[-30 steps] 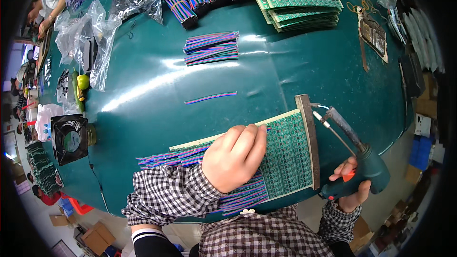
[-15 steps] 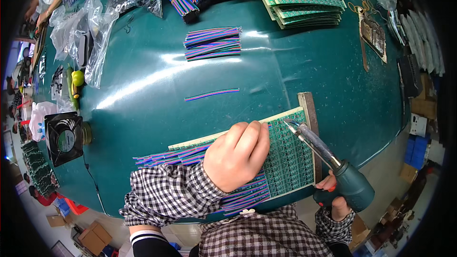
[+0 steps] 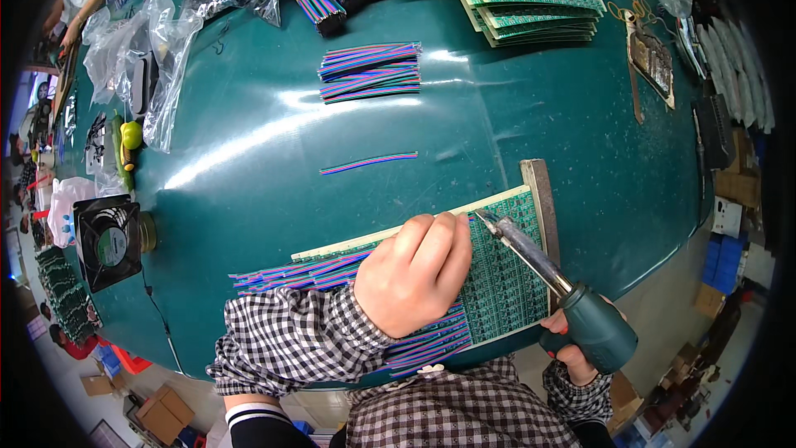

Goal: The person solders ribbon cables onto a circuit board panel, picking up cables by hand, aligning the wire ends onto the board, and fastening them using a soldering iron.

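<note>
My left hand (image 3: 412, 270) lies over a green circuit board panel (image 3: 507, 282), its fingers pinched on a ribbon wire whose coloured end peeks out by the fingertips. My right hand (image 3: 572, 355) grips a dark green soldering gun (image 3: 599, 328). The gun's thin tip is at the panel's upper edge, just right of my left fingertips; whether it touches the wire I cannot tell. Several ribbon wires (image 3: 427, 344) run left from the panel, partly under my left forearm. A wooden strip (image 3: 541, 224) borders the panel's right end.
Beyond the panel lie a single ribbon wire (image 3: 369, 163) and a loose pile of them (image 3: 371, 73). Farther back are banded wire bundles (image 3: 315, 2) and stacked circuit panels (image 3: 539, 12). A black fan (image 3: 108, 242) stands at left, plastic bags (image 3: 170, 66) behind it.
The soldering gun and my right hand have shifted left, bringing the tip closer to my left fingertips. My left hand has stayed almost still.
</note>
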A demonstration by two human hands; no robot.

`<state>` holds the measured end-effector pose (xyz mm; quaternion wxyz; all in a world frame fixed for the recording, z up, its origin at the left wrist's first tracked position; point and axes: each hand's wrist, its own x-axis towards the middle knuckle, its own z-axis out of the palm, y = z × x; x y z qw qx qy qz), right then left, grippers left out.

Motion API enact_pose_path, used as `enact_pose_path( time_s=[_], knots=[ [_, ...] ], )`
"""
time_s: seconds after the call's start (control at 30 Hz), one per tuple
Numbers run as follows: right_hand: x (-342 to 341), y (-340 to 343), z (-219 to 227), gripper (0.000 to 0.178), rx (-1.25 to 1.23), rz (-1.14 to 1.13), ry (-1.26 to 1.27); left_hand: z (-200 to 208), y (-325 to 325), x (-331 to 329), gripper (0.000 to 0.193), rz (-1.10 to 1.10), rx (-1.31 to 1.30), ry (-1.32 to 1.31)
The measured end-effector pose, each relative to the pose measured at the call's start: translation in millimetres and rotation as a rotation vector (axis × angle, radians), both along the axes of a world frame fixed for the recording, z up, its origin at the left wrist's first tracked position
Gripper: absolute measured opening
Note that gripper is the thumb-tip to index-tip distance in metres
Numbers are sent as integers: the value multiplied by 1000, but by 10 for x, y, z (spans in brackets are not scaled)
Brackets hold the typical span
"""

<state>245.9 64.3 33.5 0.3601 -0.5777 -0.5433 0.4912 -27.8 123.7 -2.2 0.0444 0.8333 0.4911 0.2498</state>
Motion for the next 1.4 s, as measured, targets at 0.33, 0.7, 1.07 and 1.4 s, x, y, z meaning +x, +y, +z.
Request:
enact_pose_path(
  time_s=[0.33, 0.7, 1.07, 1.4],
  knots=[
    [-38, -42, -57, 54, 48, -33, -46, -5, 2, 9, 38, -7, 10, 24],
    [33, -76, -54, 59, 18, -17, -60, -3, 5, 9, 38, -7, 18, 31],
    [60, -230, -139, 73, -131, -172, 269, 8, 31, -15, 40, -20, -12, -7],
    [98, -182, -131, 60, -39, -58, 100, 16, 29, -14, 38, -19, -12, -10]
  ],
)
